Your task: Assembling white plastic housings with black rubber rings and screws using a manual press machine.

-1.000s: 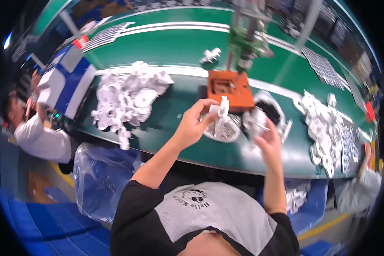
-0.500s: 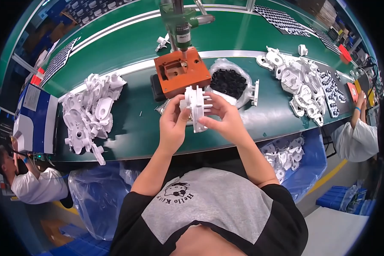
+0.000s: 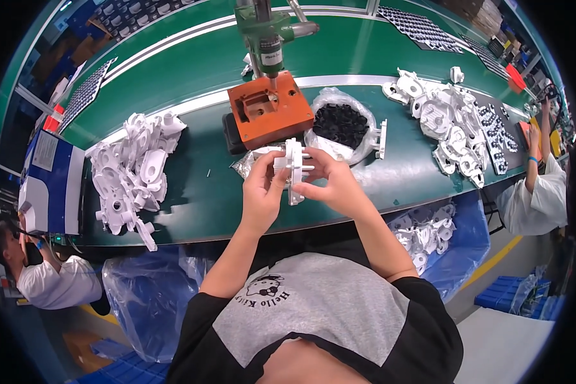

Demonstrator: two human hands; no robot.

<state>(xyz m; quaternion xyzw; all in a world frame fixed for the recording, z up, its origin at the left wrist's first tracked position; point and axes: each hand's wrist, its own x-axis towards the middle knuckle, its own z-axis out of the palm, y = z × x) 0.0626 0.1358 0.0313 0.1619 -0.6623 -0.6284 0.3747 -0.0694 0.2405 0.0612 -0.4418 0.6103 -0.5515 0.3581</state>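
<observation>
Between my two hands is a white molded plastic part (image 3: pixel 295 168), held upright and edge-on above the front of the bench. My left hand (image 3: pixel 262 185) grips its left side with thumb and fingers. From the right, my right hand (image 3: pixel 334 182) closes on the same part, where short white pegs stick out. Just beyond the hands sits an orange metal fixture block (image 3: pixel 272 125) with a hollow in its top. A green press (image 3: pixel 262 29) stands over it, its rod reaching down to the block.
White plastic parts lie heaped on the left (image 3: pixel 137 166) and on the right (image 3: pixel 451 118). A clear bag of black pieces (image 3: pixel 342 127) stands right of the block. Below the right bench edge hangs a blue lined bin (image 3: pixel 464 237). Co-workers sit at both sides.
The white part has come slightly nearer to me and turned more edge-on, both hands still on it. The co-worker at the right has raised an arm.
</observation>
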